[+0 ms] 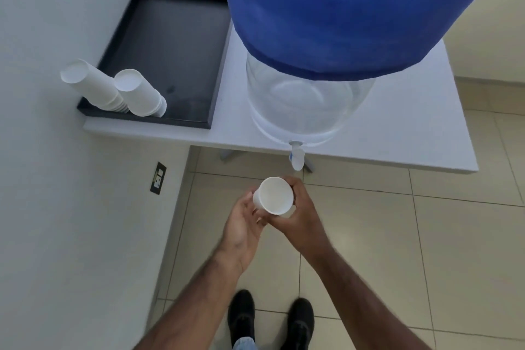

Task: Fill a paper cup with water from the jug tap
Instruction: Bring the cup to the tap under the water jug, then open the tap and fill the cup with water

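Head view: a white paper cup (274, 196) sits upright between both hands, its open mouth facing the camera and its inside looking dry. The right hand (298, 214) wraps around the cup's right side and bottom, fingers curled closed on it. The left hand (244, 221) is palm-up and half open, its fingertips touching the cup's left side and base. The cup is held above the tiled floor (397, 250), below and a little to the left of the tap (297, 155), and not touching it.

The tap is white and juts out over the front edge of the white table (412, 122). It comes from the clear base of the water jug (306, 99), whose upper part is covered in blue. On the table left of the jug lies a black tray (159, 45), and in its near left corner two stacks of paper cups (113, 88) stand upside down, leaning toward the wall (56, 179). A dark wall socket (158, 178) shows lower on that wall. Two black shoes (271, 318) stand on the floor at the bottom.
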